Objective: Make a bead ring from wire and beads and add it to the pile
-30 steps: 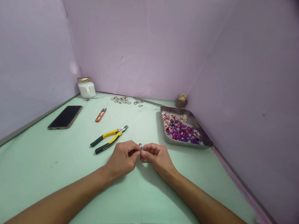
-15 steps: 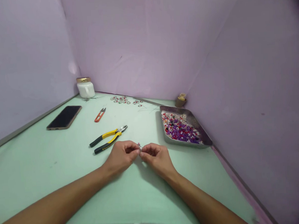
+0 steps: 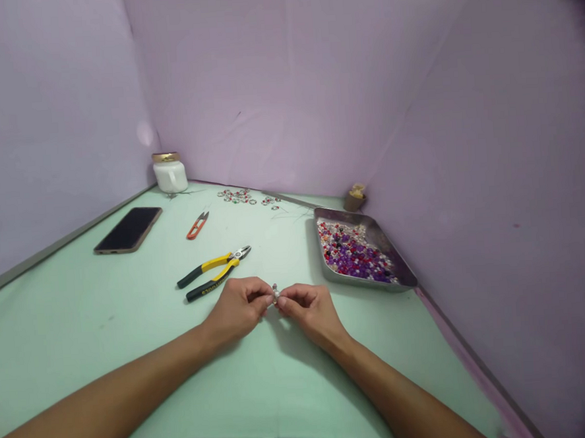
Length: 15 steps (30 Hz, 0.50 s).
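Between my fingertips is a small beaded ring (image 3: 276, 293) with pale, shiny beads; most of it is hidden by the fingers. My left hand (image 3: 241, 307) pinches it from the left, thumb against forefinger. From the other side my right hand (image 3: 310, 310) grips it the same way, and the fingertips of both hands nearly meet. Combination pliers (image 3: 216, 271) with yellow and black handles lie just beyond my left hand. To the right of my right hand stands a metal tray (image 3: 370, 285) holding purple, red, white and black beads.
Orange thread snips (image 3: 197, 226) and a phone (image 3: 129, 230) lie at the left. Several finished beaded rings (image 3: 236, 196) sit at the back. A white jar (image 3: 170, 176) with a gold lid fills the far left corner; a small brown pot (image 3: 355, 200) stands behind the tray.
Both hands keep their pinch. The beaded piece has turned slightly between the fingertips, showing its pale beads a little differently. The whole view has shifted very slightly.
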{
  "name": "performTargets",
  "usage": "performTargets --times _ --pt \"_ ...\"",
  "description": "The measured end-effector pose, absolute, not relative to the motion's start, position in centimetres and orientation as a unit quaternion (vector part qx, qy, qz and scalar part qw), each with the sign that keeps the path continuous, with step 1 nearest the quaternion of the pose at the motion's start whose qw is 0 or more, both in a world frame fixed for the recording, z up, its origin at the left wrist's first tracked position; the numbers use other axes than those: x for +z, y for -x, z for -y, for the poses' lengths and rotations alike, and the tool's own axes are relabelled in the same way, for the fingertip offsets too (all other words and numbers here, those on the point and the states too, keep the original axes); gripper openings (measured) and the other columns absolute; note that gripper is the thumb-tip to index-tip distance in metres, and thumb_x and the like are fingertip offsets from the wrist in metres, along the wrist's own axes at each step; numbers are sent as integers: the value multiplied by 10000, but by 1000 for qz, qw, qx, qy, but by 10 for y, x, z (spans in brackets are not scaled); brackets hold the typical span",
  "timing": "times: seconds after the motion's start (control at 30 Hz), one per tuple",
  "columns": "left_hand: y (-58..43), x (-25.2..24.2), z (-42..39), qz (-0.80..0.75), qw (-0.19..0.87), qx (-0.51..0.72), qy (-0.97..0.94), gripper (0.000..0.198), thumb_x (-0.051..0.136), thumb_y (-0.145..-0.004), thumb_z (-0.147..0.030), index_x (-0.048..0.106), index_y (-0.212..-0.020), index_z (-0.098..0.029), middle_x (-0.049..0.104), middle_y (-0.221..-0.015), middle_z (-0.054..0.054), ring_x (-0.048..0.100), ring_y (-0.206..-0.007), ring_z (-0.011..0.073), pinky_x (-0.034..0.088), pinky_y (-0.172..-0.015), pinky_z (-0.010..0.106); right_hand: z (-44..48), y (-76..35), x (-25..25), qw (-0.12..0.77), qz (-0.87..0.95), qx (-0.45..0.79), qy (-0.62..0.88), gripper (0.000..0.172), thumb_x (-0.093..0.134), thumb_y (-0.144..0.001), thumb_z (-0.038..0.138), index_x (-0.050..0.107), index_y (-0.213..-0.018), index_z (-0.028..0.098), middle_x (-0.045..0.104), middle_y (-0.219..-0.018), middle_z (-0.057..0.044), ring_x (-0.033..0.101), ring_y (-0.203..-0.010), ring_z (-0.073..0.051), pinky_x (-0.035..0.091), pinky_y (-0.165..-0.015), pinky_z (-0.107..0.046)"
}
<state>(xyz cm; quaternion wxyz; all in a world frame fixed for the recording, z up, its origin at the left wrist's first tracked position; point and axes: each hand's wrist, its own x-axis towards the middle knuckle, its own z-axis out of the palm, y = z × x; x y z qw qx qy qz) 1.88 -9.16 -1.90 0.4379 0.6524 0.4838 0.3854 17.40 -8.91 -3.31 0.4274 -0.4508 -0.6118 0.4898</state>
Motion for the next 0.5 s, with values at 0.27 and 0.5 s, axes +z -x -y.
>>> performTargets --times 0.27,0.5 --pt "-20 -21 91 -475 387 393 -686 99 509 -698 -141 598 -654 -150 542 -538 -22 486 -509 112 372 -488 217 89 -169 -32 446 574 522 446 152 638 -626 282 579 -640 143 565 -535 8 497 -493 -105 407 -504 -230" --pt "-13 -8 89 -451 288 424 -731 130 514 -720 -138 600 -815 -153 596 -840 44 521 -657 125 399 -549 225 89 -174 -29 413 661 436 451 108 585 -668 247 575 -634 146 563 -576 4 489 -527 -101 389 -504 -212"
